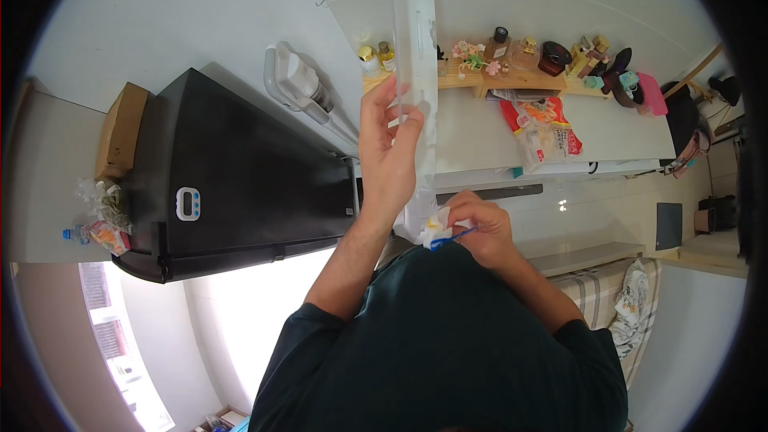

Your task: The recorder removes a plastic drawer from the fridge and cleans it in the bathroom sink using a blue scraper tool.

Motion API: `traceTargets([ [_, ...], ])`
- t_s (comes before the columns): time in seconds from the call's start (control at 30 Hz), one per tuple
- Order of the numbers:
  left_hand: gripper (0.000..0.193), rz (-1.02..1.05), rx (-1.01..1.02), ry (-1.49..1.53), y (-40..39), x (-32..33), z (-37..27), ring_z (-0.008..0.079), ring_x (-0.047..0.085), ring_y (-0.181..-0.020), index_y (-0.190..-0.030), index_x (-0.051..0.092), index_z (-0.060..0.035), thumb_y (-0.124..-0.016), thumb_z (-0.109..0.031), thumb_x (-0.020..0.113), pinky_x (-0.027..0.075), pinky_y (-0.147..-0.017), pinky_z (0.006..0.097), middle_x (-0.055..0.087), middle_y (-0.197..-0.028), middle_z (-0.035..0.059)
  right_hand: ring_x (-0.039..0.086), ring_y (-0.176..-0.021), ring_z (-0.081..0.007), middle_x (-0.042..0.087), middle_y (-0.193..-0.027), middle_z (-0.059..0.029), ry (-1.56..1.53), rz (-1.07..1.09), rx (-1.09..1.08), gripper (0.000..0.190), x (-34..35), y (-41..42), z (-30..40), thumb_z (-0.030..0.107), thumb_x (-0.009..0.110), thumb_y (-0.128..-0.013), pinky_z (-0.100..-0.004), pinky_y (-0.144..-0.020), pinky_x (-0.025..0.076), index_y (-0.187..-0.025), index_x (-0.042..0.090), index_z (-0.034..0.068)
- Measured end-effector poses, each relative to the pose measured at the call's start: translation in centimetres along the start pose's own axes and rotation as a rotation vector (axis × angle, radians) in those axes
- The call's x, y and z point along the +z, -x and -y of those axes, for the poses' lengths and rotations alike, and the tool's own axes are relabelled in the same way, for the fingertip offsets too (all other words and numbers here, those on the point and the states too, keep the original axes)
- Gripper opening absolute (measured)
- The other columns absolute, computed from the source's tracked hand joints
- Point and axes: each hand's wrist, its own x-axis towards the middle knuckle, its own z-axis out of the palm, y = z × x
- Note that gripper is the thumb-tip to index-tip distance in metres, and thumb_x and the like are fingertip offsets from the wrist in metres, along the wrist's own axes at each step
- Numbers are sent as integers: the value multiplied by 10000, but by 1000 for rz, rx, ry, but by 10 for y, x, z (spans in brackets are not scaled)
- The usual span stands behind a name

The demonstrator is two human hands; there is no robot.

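A long translucent plastic panel or tray [426, 60] stands on edge in front of my chest, seen almost side-on, with spots that look like water drops. My left hand [390, 138] grips its left edge, thumb on the near side and fingers partly behind. At the lower end, my right hand [483, 225] pinches a crumpled white cloth or tissue [438, 227] with a yellow patch. A thin blue strip [453, 238] runs from the cloth into the right fingers; what it belongs to is unclear. The cloth is against or very close to the panel's bottom corner.
A black refrigerator [258, 174] is at left, with a cardboard box [122, 132] by it. Beside it hangs a white stick vacuum [303, 81]. At right, a white tabletop [468, 138] bears a food bag [543, 132] and a wooden riser [522, 79] with several perfume bottles [555, 57].
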Motion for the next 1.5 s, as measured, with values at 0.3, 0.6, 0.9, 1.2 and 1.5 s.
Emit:
traceTargets([
  [0.3, 510, 20, 71, -4, -3, -4, 5, 133, 536, -1065, -1402, 426, -71, -917, -37, 580, 443, -822, 278, 510, -1337, 88, 621, -786, -151, 628, -966, -72, -301, -368, 316, 195, -12, -8, 6, -96, 623, -859, -287, -727, 528, -1038, 603, -20],
  [0.6, 487, 40, 84, 0, -4, -1, -4, 128, 531, -1071, -1389, 430, -52, -924, -30, 571, 446, -840, 281, 514, -1321, 83, 590, -840, -125, 635, -951, -58, 108, -157, 200, 164, 3, -14, -3, -94, 627, -817, -257, -775, 467, -951, 615, -1],
  [0.9, 408, -24, -22, 26, -1, 0, -6, 187, 580, -1107, -1343, 433, -61, -946, -98, 519, 428, -861, 315, 575, -1288, 143, 582, -873, -141, 625, -966, -75, -37, 22, 195, 175, -4, -7, 2, -100, 622, -823, -262, -793, 459, -971, 620, -6],
  [1.2, 396, -10, -65, 56, -2, 2, -4, 167, 581, -1076, -1326, 451, -65, -941, -123, 520, 429, -866, 312, 580, -1283, 140, 565, -914, -150, 590, -1036, -103, -290, 66, 137, 218, 0, -2, 3, -131, 629, -820, -274, -824, 463, -996, 614, -3],
  [1.5, 406, 19, -105, 57, -3, 2, -3, 158, 566, -1064, -1323, 448, -74, -933, -144, 538, 427, -870, 320, 574, -1277, 131, 652, -984, -262, 682, -1072, -174, -75, 183, 69, 229, -2, -5, 8, -169, 558, -778, -347, -869, 515, -918, 587, 10],
])
